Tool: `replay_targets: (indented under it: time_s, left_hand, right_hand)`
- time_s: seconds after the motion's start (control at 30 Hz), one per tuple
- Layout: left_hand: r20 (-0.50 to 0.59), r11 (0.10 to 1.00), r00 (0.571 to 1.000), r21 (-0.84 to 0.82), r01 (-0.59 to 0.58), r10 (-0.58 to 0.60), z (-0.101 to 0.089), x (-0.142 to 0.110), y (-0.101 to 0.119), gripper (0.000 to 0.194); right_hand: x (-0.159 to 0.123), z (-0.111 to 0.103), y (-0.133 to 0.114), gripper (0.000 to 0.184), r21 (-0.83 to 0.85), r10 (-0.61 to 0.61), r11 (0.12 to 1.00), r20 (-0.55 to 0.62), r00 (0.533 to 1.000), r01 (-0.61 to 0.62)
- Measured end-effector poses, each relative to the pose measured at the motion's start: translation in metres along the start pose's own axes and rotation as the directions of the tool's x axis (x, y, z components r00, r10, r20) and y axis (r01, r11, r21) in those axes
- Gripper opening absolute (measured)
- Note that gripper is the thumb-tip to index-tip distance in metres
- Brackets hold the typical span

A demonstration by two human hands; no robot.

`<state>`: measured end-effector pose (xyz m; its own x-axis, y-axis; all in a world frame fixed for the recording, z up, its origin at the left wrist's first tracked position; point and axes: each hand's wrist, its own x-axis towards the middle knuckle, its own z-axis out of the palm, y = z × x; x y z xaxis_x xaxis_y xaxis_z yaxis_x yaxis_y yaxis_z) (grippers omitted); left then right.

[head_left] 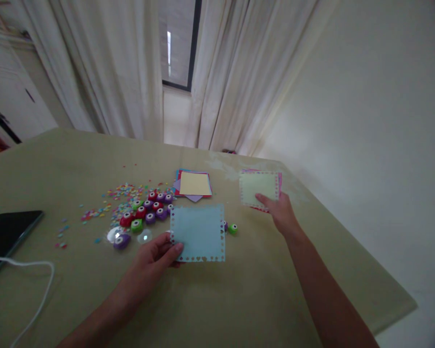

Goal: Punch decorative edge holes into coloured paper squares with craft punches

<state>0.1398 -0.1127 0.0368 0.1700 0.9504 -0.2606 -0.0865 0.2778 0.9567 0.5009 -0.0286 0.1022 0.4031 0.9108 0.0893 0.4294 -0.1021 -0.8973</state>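
My left hand (155,256) pinches a light blue square of paper (199,229) by its lower left corner, thumb on top. Small shapes are punched along the paper's edges, and it is raised in front of me. Further right, my right hand (284,215) grips the lower right corner of a pale green paper square (257,186) with punched edges. Pink and red sheets (280,181) show from under it. Behind the blue paper lies a cluster of red, purple and green eye-like craft punches (150,217), partly hidden by it. A green punch (233,229) stands just right of the paper.
A stack of coloured paper squares (195,184) with a cream sheet on top lies mid-table. Colourful punched bits (125,193) are scattered at the left, near two clear discs (144,236). A dark tablet-like device (10,232) and a white cable (50,280) lie far left.
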Motion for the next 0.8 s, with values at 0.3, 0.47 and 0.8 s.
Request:
replay_targets:
  time_s: [0.3, 0.47, 0.8]
  left_hand:
    - [0.027, 0.996, 0.998, 0.071, -0.057, 0.056, -0.006, 0.001, -0.011, 0.047]
    - [0.01, 0.988, 0.997, 0.132, -0.083, 0.083, 0.0, -0.003, -0.006, 0.046]
    - [0.031, 0.842, 0.941, 0.437, -0.315, 0.336, -0.004, -0.005, -0.006, 0.016]
  right_hand:
    - [-0.141, 0.09, 0.024, 0.07, 0.486, 0.074, 0.829, 0.395, 0.916, -0.276]
    - [-0.15, 0.096, 0.038, 0.067, 0.524, 0.097, 0.77, 0.468, 0.878, -0.365]
    - [-0.147, 0.084, 0.013, 0.028, 0.346, -0.303, 0.927, 0.469, 0.829, 0.143]
